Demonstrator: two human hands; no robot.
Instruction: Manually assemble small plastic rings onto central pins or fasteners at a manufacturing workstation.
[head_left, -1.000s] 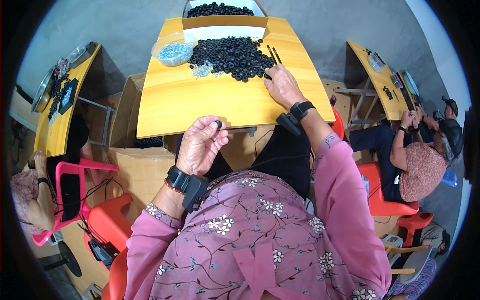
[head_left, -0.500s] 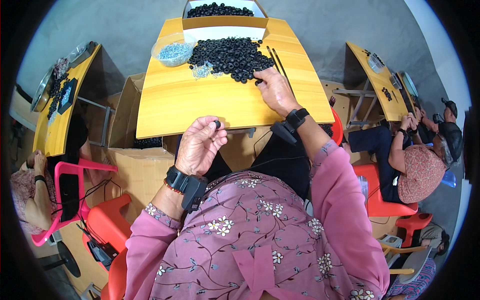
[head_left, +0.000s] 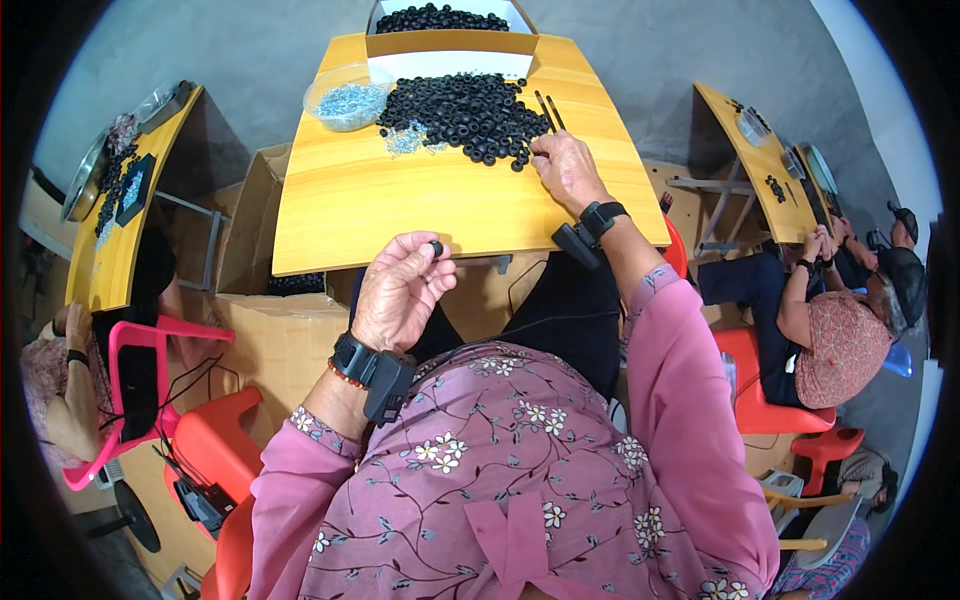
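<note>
Looking down through my head camera, I have the pink floral top (head_left: pixel 470 430) nearest me, with dark trousers (head_left: pixel 565 310) beyond it. In front of it, by the table's near edge, my left hand (head_left: pixel 400 290) pinches a small round black piece (head_left: pixel 437 248) between thumb and fingertips; a black wrist device (head_left: pixel 390 385) is strapped on behind it.

Farther out, my right hand (head_left: pixel 570 172) is over the yellow wooden table (head_left: pixel 400 210), fingers bent down at the right edge of the heap of black pieces (head_left: pixel 455 115). The fingertips are hidden from me, so I cannot tell whether they grasp anything. Two thin dark rods (head_left: pixel 551 112) lie just beyond the knuckles, their near ends out of sight behind the hand.

Small silvery metal bits (head_left: pixel 405 140) lie against the heap's near left side. A clear plastic bowl (head_left: pixel 345 124) with more such bits stands left of it. Behind the heap, a cardboard box (head_left: pixel 450 43) holds more black pieces, and past that is the grey wall (head_left: pixel 620 30).
</note>
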